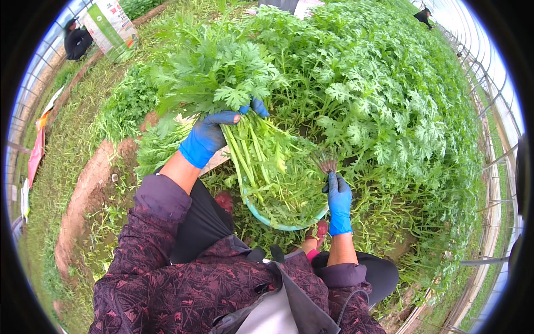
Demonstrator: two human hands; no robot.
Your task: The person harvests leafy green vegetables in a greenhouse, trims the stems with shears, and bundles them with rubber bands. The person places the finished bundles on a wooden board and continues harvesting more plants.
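My left hand (pixel 212 133), in a soiled blue glove, is closed around a bunch of leafy greens (pixel 225 71) with lobed leaves, its pale stems slanting down to the right. In my right hand (pixel 339 196), also gloved in blue, is a small wire hand rake (pixel 326 160) with fanned metal tines pointing up. Between my hands and below them lies a round turquoise basin (pixel 271 223), filled with loose leaves and stems. The stem ends hang over the basin's contents. The tines are near its right side; whether they touch the leaves I cannot tell.
Dense standing greens (pixel 375 96) fill the right side. Cut greens (pixel 129 104) lie in piles at the left, beside a bare soil ridge (pixel 89 196). A printed sack (pixel 110 29) stands upper left near a crouching person (pixel 77 41); another person (pixel 423 17) is far right. Greenhouse framing curves around.
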